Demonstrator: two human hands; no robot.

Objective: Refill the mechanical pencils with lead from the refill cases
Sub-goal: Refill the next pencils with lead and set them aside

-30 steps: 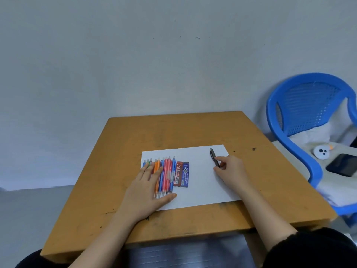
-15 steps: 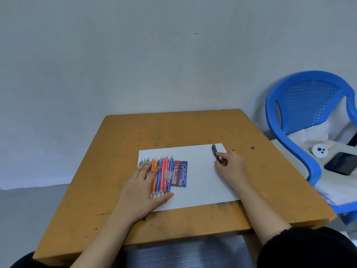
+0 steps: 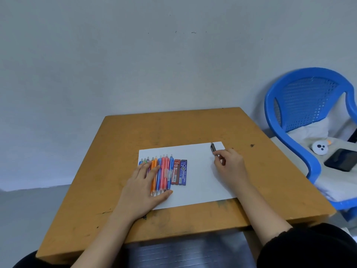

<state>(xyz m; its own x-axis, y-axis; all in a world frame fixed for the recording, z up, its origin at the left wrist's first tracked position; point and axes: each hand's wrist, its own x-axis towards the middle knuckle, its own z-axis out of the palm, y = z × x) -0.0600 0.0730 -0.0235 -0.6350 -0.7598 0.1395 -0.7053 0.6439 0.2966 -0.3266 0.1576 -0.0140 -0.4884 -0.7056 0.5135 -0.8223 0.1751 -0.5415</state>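
Item: pencils (image 3: 164,171), a row of slim plastic barrels in orange, blue, red and green, lying side by side under and just beyond the left hand (image 3: 144,188). That hand rests flat on them, fingers straight, thumb spread below their tips, gripping nothing. Item: red case (image 3: 176,172) and blue case (image 3: 183,172), flat rectangular plastic boxes with printed labels, touching each other, just right of that hand beside the last pencil. Item: dark pencil (image 3: 213,147), thin, partly under the right hand (image 3: 229,165), whose curled fingers pinch its near end; the far end pokes out beyond the fingertips. Support: white paper (image 3: 199,171), smooth, under both hands, on a scuffed wooden table (image 3: 173,128). Handling, judged: pencils light, stiff, round, apt to roll; take one at mid-barrel. Cases light, slick; grip by the long edges. Leads inside likely brittle; tip out gently.
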